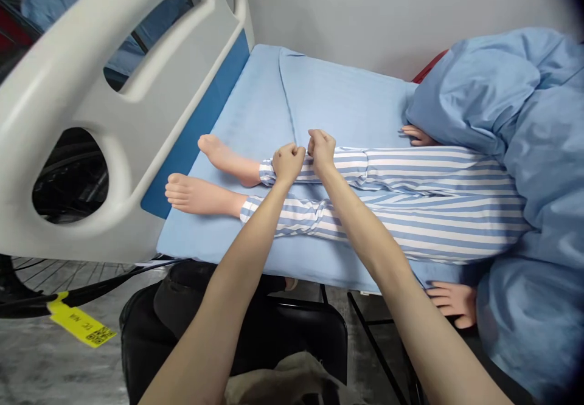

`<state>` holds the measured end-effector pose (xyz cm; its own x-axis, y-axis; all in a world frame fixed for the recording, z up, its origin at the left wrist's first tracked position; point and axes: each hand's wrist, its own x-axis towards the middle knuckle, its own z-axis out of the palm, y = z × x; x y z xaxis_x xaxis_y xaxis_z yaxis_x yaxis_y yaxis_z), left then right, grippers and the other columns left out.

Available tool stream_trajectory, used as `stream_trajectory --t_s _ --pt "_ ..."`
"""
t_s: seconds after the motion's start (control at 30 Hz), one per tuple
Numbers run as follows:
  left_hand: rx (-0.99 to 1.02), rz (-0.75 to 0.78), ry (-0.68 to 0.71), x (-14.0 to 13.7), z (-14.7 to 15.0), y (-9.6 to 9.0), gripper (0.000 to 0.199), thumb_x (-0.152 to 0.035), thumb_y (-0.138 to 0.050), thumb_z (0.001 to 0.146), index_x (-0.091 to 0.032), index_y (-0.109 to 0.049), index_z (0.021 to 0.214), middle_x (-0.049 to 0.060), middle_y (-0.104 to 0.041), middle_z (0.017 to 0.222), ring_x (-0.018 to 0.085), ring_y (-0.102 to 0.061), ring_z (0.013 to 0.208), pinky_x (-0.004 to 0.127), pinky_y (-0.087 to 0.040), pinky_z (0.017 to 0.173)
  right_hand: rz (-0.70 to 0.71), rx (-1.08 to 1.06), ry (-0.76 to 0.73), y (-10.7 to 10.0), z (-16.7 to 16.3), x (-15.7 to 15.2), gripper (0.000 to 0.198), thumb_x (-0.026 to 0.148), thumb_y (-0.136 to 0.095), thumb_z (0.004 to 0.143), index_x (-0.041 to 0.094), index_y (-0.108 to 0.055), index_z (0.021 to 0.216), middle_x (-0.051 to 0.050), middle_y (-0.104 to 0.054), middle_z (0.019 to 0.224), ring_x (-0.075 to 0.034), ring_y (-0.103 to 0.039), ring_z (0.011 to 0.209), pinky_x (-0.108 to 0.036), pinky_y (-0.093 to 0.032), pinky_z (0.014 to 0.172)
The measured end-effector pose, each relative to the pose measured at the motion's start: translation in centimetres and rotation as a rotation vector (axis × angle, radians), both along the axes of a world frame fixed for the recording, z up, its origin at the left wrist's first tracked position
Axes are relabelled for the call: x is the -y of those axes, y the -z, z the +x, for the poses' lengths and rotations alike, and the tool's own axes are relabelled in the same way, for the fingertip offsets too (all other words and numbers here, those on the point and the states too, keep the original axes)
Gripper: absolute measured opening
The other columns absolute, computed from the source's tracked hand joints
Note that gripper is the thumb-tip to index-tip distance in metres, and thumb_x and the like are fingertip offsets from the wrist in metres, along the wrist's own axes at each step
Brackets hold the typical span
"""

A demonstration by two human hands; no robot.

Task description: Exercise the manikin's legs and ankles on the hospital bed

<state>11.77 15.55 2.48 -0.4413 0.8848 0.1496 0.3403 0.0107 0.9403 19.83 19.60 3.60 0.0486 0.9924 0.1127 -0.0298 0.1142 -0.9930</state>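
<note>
Over the far lower leg of a lying figure, my left hand [288, 163] is curled into a fist just above the ankle cuff. My right hand [322, 151], also fisted, sits beside it toward the knee, a small gap between them. No object shows in either hand. Whether the fists press on the leg or hover just above it, I cannot tell. Blue-and-white striped trousers [438, 210] cover both legs. The bare feet, a near foot [201, 195] and a far foot [230, 159], look smooth and moulded, like a manikin's.
A pale blue sheet [347, 95] covers the bed. At the left rises a cream bed-end board [182, 46]. A bunched blue quilt [542, 119] hides the upper body; a manikin hand [454, 300] pokes out. A black chair [314, 332] and a yellow tag [82, 321] are nearby.
</note>
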Motion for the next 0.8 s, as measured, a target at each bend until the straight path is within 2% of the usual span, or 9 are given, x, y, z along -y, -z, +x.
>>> stream_trajectory --t_s 0.13,0.23,0.33,0.47,0.57,0.7,0.8 --pt "-0.029 -0.029 -0.007 0.4 -0.3 1.0 0.044 -0.018 -0.064 0.077 -0.019 -0.031 0.048 -0.004 -0.024 0.049 0.011 -0.025 0.054 0.031 -0.019 0.058 0.127 0.160 0.045 -0.3 4.7 -1.1 0.053 0.049 -0.061 0.087 0.023 -0.025 0.058 0.006 -0.022 0.055 -0.009 -0.026 0.053 -0.024 -0.027 0.050" --pt "0.023 -0.055 -0.024 0.1 0.1 0.4 0.046 -0.015 -0.064 0.077 -0.019 -0.029 0.047 -0.004 -0.023 0.050 0.011 -0.025 0.054 0.031 -0.020 0.057 0.143 0.194 0.170 0.5 7.6 -1.4 0.054 0.051 -0.058 0.089 0.023 -0.023 0.059 0.006 -0.019 0.056 -0.009 -0.025 0.053 -0.025 -0.025 0.050" --pt "0.097 0.020 -0.022 -0.8 2.1 -1.0 0.049 -0.010 -0.063 0.078 -0.019 -0.024 0.049 -0.004 -0.019 0.051 0.010 -0.023 0.054 0.030 -0.021 0.057 0.174 0.193 0.192 1.4 8.1 -1.0 0.054 0.048 -0.059 0.089 0.023 -0.021 0.059 0.006 -0.019 0.057 -0.009 -0.024 0.054 -0.025 -0.027 0.052" --pt "0.274 0.143 0.166 -2.2 6.0 -2.3 0.046 -0.013 -0.060 0.081 -0.020 -0.024 0.052 -0.004 -0.023 0.053 0.010 -0.027 0.053 0.028 -0.025 0.056 0.163 0.161 0.193 1.4 7.2 -0.7 0.053 0.047 -0.058 0.090 0.023 -0.022 0.059 0.006 -0.022 0.056 -0.010 -0.025 0.054 -0.025 -0.030 0.053" --pt "0.273 0.104 0.256 -2.6 7.1 -1.5 0.042 -0.011 -0.060 0.078 -0.020 -0.029 0.051 -0.005 -0.028 0.052 0.010 -0.030 0.053 0.028 -0.027 0.056 0.130 0.161 0.232 0.8 8.3 -1.4 0.051 0.046 -0.054 0.092 0.023 -0.023 0.059 0.006 -0.022 0.055 -0.010 -0.025 0.053 -0.025 -0.030 0.053" --pt "0.149 0.069 0.288 -2.4 6.4 0.1 0.040 -0.008 -0.062 0.075 -0.019 -0.033 0.050 -0.005 -0.029 0.051 0.010 -0.030 0.054 0.028 -0.026 0.057 0.207 0.294 0.249 -0.1 12.9 -2.9 0.049 0.036 -0.058 0.090 0.023 -0.024 0.058 0.006 -0.021 0.055 -0.009 -0.025 0.054 -0.024 -0.028 0.055" --pt "0.199 0.056 0.253 -2.8 6.8 -0.4 0.042 -0.007 -0.062 0.075 -0.018 -0.031 0.049 -0.005 -0.027 0.050 0.009 -0.028 0.053 0.028 -0.025 0.056 0.248 0.423 0.233 0.0 16.0 -3.5 0.046 0.027 -0.057 0.090 0.022 -0.025 0.057 0.007 -0.022 0.055 -0.009 -0.026 0.054 -0.025 -0.028 0.057"
